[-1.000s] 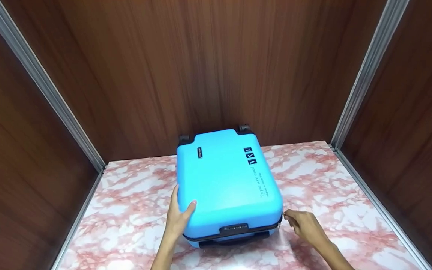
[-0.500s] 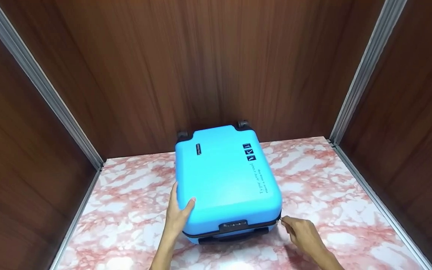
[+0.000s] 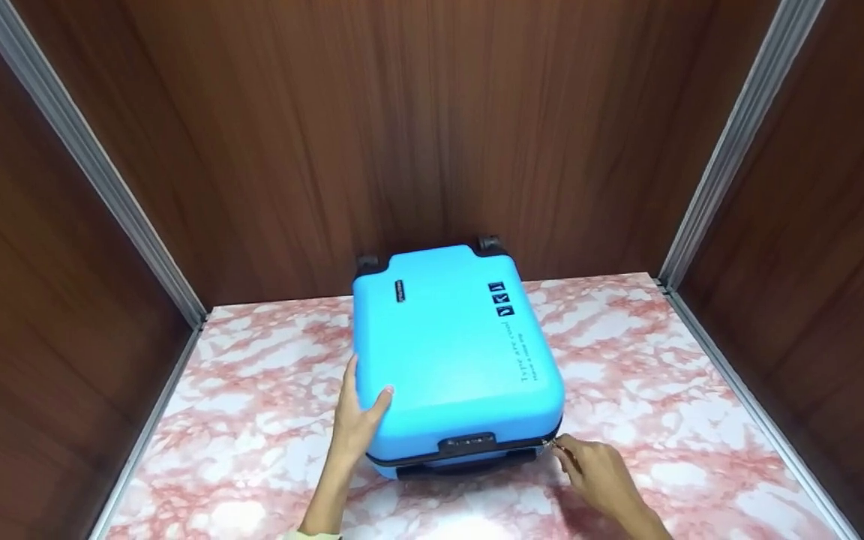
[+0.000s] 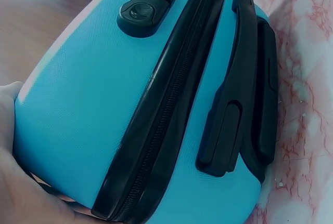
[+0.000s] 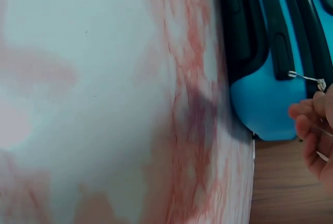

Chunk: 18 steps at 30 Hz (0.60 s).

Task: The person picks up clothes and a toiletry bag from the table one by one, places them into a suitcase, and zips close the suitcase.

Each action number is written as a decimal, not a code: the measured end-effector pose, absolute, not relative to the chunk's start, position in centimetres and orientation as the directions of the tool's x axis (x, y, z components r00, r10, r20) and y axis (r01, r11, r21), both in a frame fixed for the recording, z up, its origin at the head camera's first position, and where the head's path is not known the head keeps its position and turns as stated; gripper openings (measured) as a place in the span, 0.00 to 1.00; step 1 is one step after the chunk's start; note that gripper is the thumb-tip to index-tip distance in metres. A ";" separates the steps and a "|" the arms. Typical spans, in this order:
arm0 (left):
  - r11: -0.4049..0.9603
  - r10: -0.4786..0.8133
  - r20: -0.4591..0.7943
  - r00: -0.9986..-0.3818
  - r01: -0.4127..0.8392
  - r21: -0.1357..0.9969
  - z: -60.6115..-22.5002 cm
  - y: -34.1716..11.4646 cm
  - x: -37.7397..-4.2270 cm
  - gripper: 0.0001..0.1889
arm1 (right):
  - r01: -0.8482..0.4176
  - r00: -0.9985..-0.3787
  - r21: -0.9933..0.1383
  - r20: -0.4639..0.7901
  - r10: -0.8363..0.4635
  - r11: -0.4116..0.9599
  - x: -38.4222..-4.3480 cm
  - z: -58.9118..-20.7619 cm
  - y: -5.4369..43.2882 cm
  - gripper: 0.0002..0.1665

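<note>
A bright blue hard-shell suitcase [image 3: 454,345] lies flat, its zip edge and black carry handle [image 4: 234,94] facing me. My left hand [image 3: 357,424] rests on its near left corner, thumb on the top face and fingers straight along the side. At the near right corner my right hand [image 3: 597,469] pinches a metal zipper pull [image 5: 321,83] between thumb and curled fingers. A second metal pull [image 5: 292,74] shows close by in the right wrist view. The black zipper [image 4: 166,104] runs between the two shells, its teeth meshed along the stretch seen in the left wrist view.
A black combination lock [image 3: 466,442] sits on the front edge. Black wheels [image 3: 490,244] at the far end stand close to the brown wood-grain back panel [image 3: 432,127]. Pink-and-white marbled tabletop [image 3: 267,375] surrounds the suitcase, with metal-framed side panels [image 3: 799,225] beyond.
My right hand has moved slightly left and round the near right corner, with the zipper pull in its fingers. The left hand has stayed on its corner.
</note>
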<state>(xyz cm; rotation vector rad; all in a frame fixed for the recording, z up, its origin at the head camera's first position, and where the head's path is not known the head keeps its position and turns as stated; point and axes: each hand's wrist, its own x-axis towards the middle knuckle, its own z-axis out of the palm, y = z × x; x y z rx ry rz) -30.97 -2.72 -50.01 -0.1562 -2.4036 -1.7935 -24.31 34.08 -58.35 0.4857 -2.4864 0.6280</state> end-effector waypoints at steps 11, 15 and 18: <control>0.400 0.048 0.211 -0.976 0.212 0.892 -49.6 -4.4 -30.4 0.39 | -0.222 -0.954 -0.563 0.295 -0.057 0.796 -24.4 -55.3 38.0 0.12; 0.466 0.028 0.274 -0.961 0.255 0.847 -49.3 -6.0 -30.0 0.37 | -0.287 -0.888 -0.520 0.460 -0.020 0.805 -25.5 -53.6 38.6 0.16; 0.538 0.001 0.330 -0.944 0.278 0.796 -49.1 -7.1 -29.9 0.37 | -0.336 -0.835 -0.494 0.550 -0.011 0.802 -26.6 -52.4 38.5 0.27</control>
